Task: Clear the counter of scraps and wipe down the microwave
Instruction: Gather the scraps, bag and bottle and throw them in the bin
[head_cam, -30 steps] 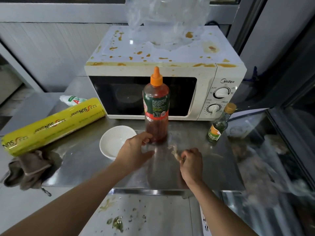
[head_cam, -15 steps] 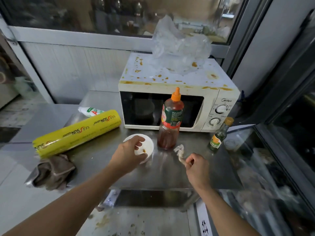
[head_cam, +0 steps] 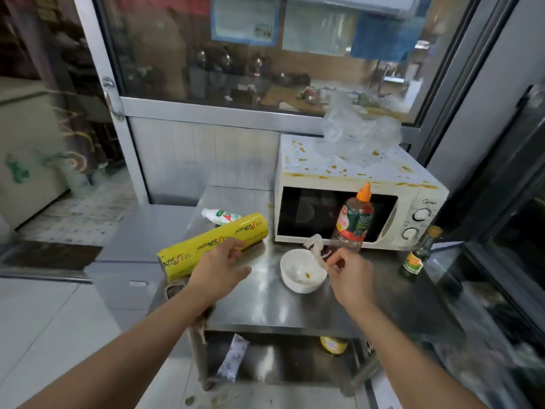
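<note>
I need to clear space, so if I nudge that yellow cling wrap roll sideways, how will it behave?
The yellow cling wrap roll is a long cylinder lying on its side on the smooth steel counter, so it will probably roll freely. It looks rigid, so it should move in one piece. Its near end sits close to the counter's edge, so it might roll off.

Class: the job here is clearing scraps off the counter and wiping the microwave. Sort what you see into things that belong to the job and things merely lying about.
Belongs to the job:
- scrap, pinched by the right hand
- white bowl
- stained microwave
- cloth at the counter edge

Lying about:
- yellow wrap roll
- sauce bottle
- small green bottle
- plastic bag
</note>
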Tool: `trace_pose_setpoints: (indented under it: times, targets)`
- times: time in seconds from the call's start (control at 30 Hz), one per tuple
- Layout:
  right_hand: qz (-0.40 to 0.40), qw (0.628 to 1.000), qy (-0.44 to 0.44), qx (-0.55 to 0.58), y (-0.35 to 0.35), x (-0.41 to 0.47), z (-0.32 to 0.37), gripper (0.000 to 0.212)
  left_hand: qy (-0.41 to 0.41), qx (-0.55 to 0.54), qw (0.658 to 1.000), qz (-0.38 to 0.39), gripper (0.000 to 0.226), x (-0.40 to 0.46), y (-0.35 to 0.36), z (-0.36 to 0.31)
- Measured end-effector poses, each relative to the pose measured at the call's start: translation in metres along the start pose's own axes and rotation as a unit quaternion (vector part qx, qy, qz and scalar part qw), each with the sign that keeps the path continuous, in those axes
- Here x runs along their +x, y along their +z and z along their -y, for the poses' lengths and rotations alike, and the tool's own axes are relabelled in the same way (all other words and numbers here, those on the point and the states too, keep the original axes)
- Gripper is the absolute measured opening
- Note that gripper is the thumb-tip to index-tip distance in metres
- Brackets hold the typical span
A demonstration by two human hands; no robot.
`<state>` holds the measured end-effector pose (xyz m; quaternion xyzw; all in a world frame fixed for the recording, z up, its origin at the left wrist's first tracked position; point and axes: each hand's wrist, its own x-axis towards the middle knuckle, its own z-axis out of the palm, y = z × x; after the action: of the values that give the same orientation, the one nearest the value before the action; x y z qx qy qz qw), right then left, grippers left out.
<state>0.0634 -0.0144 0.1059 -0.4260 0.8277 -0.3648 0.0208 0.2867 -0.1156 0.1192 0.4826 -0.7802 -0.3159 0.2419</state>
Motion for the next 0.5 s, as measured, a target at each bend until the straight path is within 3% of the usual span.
trace_pose_setpoints:
  times: [0.5]
  targets:
    - [0.026, 0.992, -0.078, 0.097, 0.045, 0.033, 0.061, 0.017, -0.039, -0.003, 0.999, -0.026, 0.047, 0.029, -0.046, 0.043]
